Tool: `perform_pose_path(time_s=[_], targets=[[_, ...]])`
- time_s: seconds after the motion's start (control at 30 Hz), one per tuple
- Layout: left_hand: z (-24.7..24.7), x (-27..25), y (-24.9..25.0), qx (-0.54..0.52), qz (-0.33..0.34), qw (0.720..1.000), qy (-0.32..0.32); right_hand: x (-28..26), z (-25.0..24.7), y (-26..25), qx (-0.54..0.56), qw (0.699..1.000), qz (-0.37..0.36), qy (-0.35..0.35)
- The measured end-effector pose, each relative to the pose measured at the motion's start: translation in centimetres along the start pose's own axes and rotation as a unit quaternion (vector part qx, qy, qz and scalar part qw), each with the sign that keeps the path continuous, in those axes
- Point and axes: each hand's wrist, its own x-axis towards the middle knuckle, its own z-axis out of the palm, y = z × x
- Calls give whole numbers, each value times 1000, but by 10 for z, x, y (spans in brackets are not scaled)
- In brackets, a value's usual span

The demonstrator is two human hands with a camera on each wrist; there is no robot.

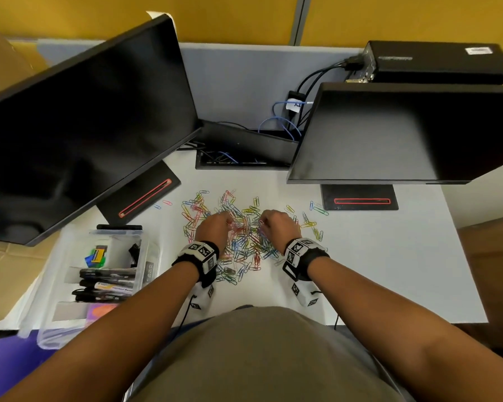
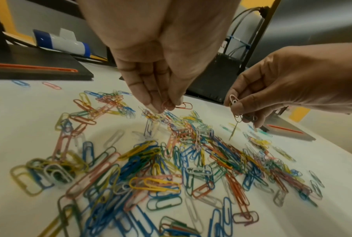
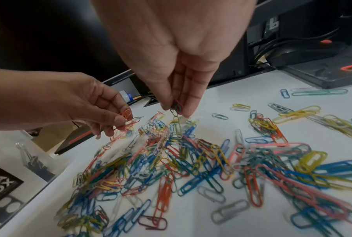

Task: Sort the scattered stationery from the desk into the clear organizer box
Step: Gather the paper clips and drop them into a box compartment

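A heap of coloured paper clips (image 1: 246, 236) is spread over the white desk (image 1: 389, 271) in front of me. My left hand (image 1: 215, 224) hovers just above the heap's left part and pinches a few pink and red clips (image 2: 180, 105) at its fingertips. My right hand (image 1: 276, 223) is above the heap's right part, pinching a small bunch of linked clips (image 3: 177, 115) that hangs down to the pile. The clear organizer box (image 1: 145, 256) stands at the desk's left front, holding markers (image 1: 105, 282) and small items.
Two dark monitors (image 1: 84, 126) (image 1: 404, 132) lean over the back of the desk, their black stands (image 1: 145, 195) (image 1: 360, 197) right behind the heap. A cable tray (image 1: 233, 161) lies between them. Stray clips (image 1: 317, 210) lie off to the right.
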Motion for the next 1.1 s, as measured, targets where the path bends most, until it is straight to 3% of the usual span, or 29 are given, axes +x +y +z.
perform_pose_path(time_s=[0.33,0.73,0.93,1.1], targets=[[-45,-17,-25,-42,-29,996,79,4,-9,-63,73,994,-64,43],[-98,-67,-97,-86,-112,974,178,9,18,-171,145,978,-150,17],[-118,-91,-134,-95,-181,957,207,10,31,-219,157,971,-182,-4],[-119,-100,-154,-49,-197,961,189,8,41,-245,174,965,-195,-2]])
